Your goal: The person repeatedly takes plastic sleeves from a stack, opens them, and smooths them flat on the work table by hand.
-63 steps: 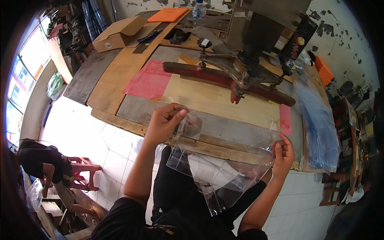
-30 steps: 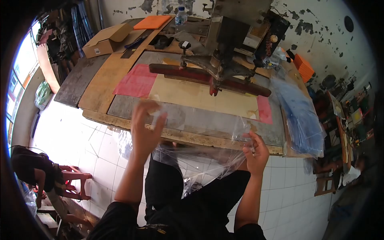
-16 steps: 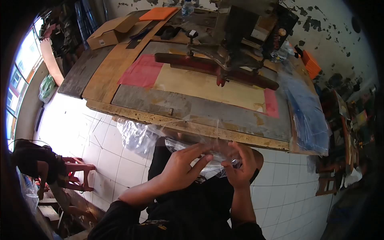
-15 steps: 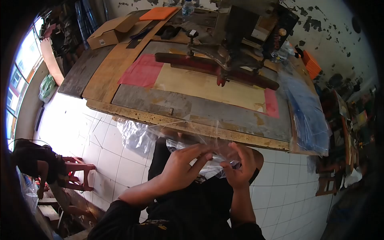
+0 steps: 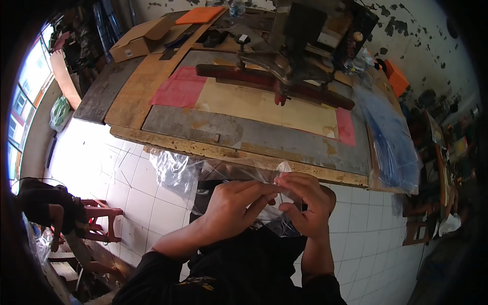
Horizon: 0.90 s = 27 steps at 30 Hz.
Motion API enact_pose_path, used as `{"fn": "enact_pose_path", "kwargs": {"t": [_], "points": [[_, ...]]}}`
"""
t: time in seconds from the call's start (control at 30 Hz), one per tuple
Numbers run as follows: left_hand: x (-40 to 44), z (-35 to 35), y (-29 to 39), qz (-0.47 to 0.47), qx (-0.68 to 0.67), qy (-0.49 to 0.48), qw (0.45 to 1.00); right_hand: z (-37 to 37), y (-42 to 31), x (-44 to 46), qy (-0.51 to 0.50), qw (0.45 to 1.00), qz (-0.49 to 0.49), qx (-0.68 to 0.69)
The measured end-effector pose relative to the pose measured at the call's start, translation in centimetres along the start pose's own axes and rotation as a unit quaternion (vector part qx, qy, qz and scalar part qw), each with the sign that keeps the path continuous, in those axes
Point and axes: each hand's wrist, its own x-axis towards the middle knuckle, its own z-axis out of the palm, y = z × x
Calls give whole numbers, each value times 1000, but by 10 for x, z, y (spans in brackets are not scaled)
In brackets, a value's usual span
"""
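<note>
A crumpled clear plastic sheet [image 5: 206, 170] spreads below the front edge of the worktable [image 5: 244, 156], over my lap. My left hand [image 5: 236, 206] is closed on part of it, thumb and fingers pressed together. Close beside it, almost touching, my right hand [image 5: 306, 202] pinches the same plastic between curled fingers and thumb. Behind the hands, the table carries a yellow sheet [image 5: 264, 111] with pink pieces at both ends. Above that sheet is the dark red bar [image 5: 274, 85] of a press.
A blue-tinted stack of plastic sheets [image 5: 389, 147] lies at the table's right end. An open cardboard box [image 5: 140, 43] and an orange folder [image 5: 200, 15] are at the back left. Another person [image 5: 43, 206] is at the lower left, near a red stool [image 5: 104, 218].
My hands came down from the table edge and together over my lap, and the plastic is gathered between them. Since half a second ago, my right fingers have closed in toward the left hand.
</note>
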Motion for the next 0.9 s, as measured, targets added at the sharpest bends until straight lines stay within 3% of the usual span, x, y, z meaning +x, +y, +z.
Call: {"fn": "enact_pose_path", "kwargs": {"t": [0.3, 0.53, 0.6, 0.7, 0.83, 0.9], "points": [[-1, 7, -6, 53, 71, 20, 996, 7, -9, -1, 30, 997, 46, -61], [-1, 9, -6, 77, 104, 21, 991, 9, -12, -3, 69, 989, 125, 36], [-6, 11, -7, -5, 65, 65, 996, 9, -11, -4, 84, 984, 152, 49], [-9, 1, -2, -86, 48, 43, 994, 7, -3, -7, 119, 978, 154, 75], [-16, -16, -9, -49, 111, 8, 993, 0, -2, -6, 136, 973, 180, 55], [-24, -19, -11, -130, 104, 3, 986, -4, -3, -3, 159, 964, 200, 71]]}}
